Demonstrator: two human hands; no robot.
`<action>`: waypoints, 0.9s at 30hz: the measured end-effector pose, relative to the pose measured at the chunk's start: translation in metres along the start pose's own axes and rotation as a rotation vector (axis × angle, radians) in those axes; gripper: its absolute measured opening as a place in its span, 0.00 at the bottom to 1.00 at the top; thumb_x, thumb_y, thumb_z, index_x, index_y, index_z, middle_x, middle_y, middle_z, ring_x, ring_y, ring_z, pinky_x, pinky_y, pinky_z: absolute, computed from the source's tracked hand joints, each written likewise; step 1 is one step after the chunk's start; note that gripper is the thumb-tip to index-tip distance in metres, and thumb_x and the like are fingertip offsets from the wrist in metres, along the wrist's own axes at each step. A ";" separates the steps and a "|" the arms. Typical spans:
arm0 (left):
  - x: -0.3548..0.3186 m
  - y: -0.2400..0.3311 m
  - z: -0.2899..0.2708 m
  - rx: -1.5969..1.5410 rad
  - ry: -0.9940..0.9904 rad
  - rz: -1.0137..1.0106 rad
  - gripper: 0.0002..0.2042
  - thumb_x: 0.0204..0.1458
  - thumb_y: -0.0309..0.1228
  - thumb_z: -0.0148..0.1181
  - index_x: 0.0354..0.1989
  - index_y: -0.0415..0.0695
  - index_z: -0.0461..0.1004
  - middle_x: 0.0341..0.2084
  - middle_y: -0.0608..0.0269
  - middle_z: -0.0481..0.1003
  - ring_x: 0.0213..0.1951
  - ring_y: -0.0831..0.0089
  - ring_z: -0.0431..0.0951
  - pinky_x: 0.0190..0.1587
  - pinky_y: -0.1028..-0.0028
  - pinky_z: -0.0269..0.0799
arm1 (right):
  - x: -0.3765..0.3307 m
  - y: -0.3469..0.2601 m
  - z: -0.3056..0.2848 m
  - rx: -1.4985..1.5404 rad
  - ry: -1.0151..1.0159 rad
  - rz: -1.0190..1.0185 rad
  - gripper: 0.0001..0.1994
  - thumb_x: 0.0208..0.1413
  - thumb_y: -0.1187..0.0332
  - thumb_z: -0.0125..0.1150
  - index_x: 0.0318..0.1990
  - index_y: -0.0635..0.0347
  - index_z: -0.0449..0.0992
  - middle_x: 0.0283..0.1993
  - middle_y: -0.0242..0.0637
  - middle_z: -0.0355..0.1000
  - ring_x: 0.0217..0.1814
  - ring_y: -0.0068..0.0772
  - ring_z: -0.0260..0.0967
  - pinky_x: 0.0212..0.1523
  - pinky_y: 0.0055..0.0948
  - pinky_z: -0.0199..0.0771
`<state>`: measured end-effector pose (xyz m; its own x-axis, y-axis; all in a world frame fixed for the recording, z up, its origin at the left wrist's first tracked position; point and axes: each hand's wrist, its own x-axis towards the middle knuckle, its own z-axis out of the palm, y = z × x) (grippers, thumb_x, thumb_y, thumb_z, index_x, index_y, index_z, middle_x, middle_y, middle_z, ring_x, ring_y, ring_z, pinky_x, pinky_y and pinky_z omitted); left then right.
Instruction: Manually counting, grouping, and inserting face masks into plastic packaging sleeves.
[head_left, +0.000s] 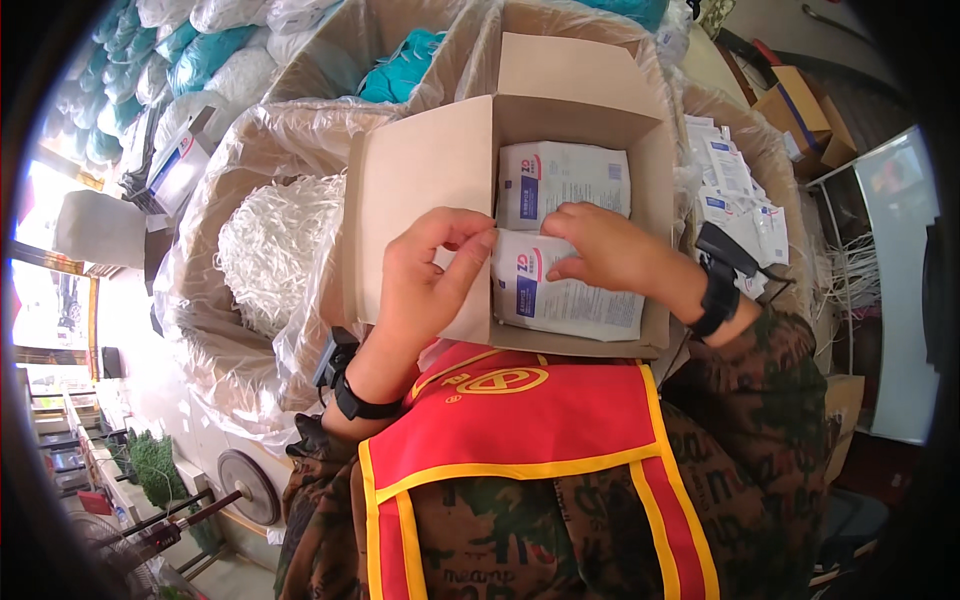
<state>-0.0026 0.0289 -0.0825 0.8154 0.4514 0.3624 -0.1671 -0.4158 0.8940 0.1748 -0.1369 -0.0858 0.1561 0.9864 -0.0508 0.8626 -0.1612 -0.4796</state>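
An open brown cardboard box [420, 200] lies in front of me, holding two flat white printed packets. The far packet [590, 180] rests in the upper half of the box, and the near packet [570, 310] sits below it. My left hand [425, 280] is closed, thumb and forefinger pinched at the near packet's upper left corner, beside the box edge. My right hand [610, 250] is over the near packet's upper part. Its thumb and forefinger are apart, touching or just above the packet, while its other fingers are partly hidden.
To the left, a plastic-lined bin [200, 350] holds a heap of white cords [280, 250]. Teal cords [402, 68] lie in another lined bin behind. More white packets [728, 180] fill a bin at right. Stuffed bags [210, 60] are piled at far left.
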 end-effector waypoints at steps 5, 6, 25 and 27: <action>-0.001 0.000 0.001 -0.080 -0.025 -0.113 0.10 0.52 0.26 0.65 0.42 0.37 0.75 0.29 0.65 0.75 0.28 0.79 0.73 0.33 0.79 0.69 | -0.022 -0.034 -0.010 0.065 0.071 0.094 0.16 0.47 0.67 0.68 0.39 0.60 0.68 0.35 0.47 0.72 0.41 0.55 0.71 0.39 0.44 0.70; 0.000 0.007 0.003 -0.017 -0.051 -0.091 0.12 0.52 0.27 0.65 0.42 0.37 0.74 0.30 0.65 0.75 0.28 0.79 0.73 0.32 0.79 0.69 | -0.025 -0.037 -0.013 0.082 0.105 0.059 0.15 0.47 0.68 0.68 0.38 0.60 0.68 0.35 0.47 0.72 0.40 0.56 0.70 0.38 0.43 0.70; -0.006 0.045 0.034 -0.185 0.090 -0.171 0.05 0.55 0.25 0.63 0.35 0.36 0.78 0.22 0.67 0.77 0.24 0.86 0.71 0.26 0.84 0.66 | -0.055 -0.071 -0.037 -0.312 0.786 -0.184 0.13 0.46 0.73 0.60 0.42 0.61 0.75 0.42 0.40 0.71 0.45 0.41 0.70 0.47 0.37 0.69; -0.006 0.044 0.033 -0.156 0.050 -0.116 0.05 0.55 0.25 0.62 0.35 0.36 0.77 0.21 0.68 0.76 0.23 0.87 0.70 0.25 0.84 0.66 | -0.056 -0.070 -0.037 -0.270 0.768 -0.173 0.13 0.46 0.73 0.61 0.42 0.61 0.75 0.42 0.40 0.70 0.45 0.41 0.69 0.46 0.37 0.70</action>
<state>0.0032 -0.0184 -0.0538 0.8066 0.5292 0.2635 -0.1604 -0.2331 0.9591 0.1234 -0.1817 -0.0169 0.2118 0.7180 0.6631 0.9749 -0.1079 -0.1946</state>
